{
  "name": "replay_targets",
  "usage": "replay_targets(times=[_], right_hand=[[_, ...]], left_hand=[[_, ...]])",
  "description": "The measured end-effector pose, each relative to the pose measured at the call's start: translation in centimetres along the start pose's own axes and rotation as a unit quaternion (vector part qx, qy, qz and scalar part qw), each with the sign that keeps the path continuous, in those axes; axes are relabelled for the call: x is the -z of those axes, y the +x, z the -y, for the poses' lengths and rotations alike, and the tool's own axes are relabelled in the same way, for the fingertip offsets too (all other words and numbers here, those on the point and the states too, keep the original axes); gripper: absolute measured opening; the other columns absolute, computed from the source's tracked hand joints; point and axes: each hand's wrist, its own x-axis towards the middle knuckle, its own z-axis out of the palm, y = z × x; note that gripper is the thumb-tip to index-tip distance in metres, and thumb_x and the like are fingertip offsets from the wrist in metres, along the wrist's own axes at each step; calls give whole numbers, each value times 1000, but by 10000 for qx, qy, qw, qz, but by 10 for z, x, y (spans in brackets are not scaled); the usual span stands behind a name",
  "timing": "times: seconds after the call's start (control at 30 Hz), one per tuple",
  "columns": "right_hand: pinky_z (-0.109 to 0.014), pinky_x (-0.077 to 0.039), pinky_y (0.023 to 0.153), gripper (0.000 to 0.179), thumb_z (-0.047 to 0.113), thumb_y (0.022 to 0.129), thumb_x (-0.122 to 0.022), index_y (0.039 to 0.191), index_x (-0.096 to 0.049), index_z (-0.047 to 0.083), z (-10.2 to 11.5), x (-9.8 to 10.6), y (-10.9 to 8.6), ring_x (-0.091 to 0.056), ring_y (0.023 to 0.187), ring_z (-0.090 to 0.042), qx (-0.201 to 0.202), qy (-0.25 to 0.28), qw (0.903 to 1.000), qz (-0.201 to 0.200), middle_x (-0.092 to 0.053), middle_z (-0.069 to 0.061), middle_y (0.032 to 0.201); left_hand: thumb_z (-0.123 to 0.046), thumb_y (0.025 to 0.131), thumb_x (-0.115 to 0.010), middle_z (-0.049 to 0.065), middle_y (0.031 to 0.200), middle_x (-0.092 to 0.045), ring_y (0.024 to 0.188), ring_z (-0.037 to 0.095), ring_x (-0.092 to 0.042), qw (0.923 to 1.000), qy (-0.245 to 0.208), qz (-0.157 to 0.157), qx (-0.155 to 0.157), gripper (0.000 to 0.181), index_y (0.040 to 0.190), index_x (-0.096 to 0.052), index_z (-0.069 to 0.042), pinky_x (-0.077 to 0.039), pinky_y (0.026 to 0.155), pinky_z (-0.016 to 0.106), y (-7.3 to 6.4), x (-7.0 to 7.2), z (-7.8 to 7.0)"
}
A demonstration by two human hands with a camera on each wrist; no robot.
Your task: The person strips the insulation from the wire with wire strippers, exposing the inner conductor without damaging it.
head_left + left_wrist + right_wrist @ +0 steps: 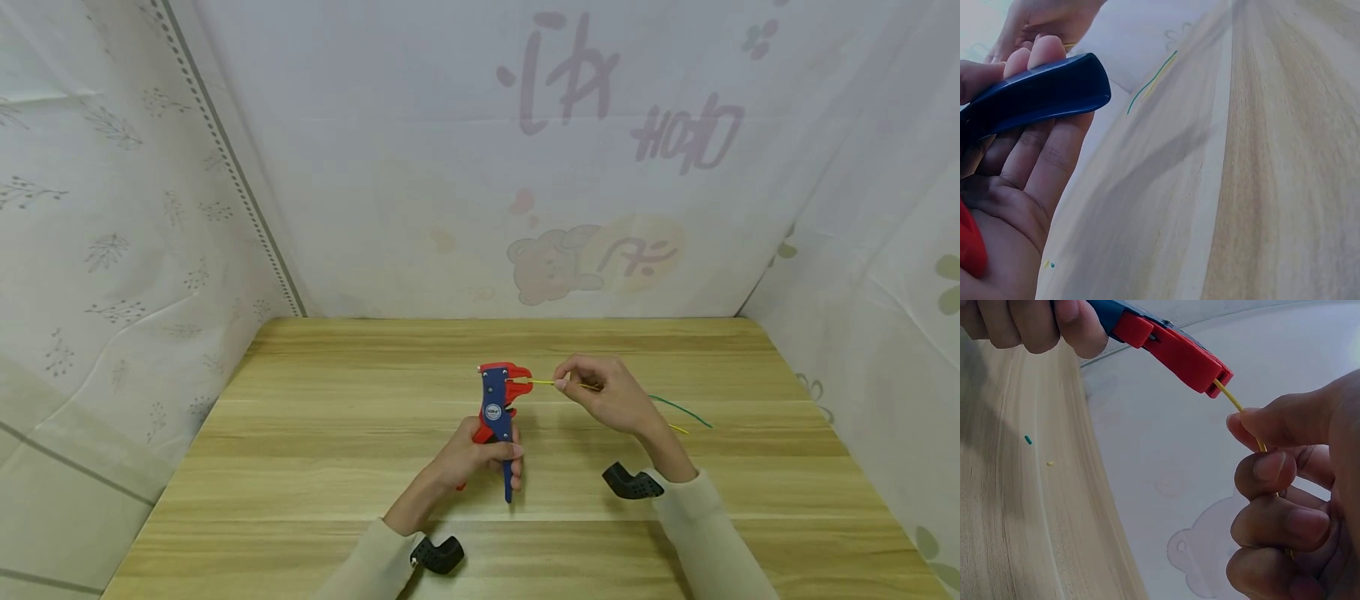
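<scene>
My left hand (480, 454) grips the handles of a red and blue wire stripper (495, 400), held upright with its red jaws facing right. In the left wrist view the blue handle (1047, 90) lies across the curled fingers. My right hand (603, 392) pinches a yellow wire (542, 382) between thumb and forefinger. In the right wrist view the end of the yellow wire (1229, 394) sits in the mouth of the red jaws, and its other part runs back through the fingers.
On the wooden table (337, 467), a green wire (682, 408) and another yellow wire (678, 429) lie beyond the right wrist. Small green (1028, 439) and yellow bits (1050, 463) lie on the tabletop. Patterned cloth (420, 167) hangs behind and at both sides.
</scene>
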Motion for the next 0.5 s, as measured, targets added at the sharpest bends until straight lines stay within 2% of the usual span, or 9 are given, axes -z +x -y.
replay_targets(times=[0.27,0.5], right_hand=[[-22,-34,47,6,14,100,-67,102,-73,13,1,-1,0,-39,51,-4,-73,2,10000,11,-55,-3,65],[-22,-34,47,7,13,100,-67,100,-72,18,1,-2,0,-39,51,-4,-27,16,10000,20,-52,4,66]], left_hand=[[-9,95,-67,3,75,-70,65,19,-74,9999,-4,-90,97,20,101,-55,5,-65,69,37,-1,-1,-1],[-5,95,-62,2,72,-68,62,18,-72,10000,-14,-53,41,9,97,-56,2,-64,64,35,-2,-2,1]])
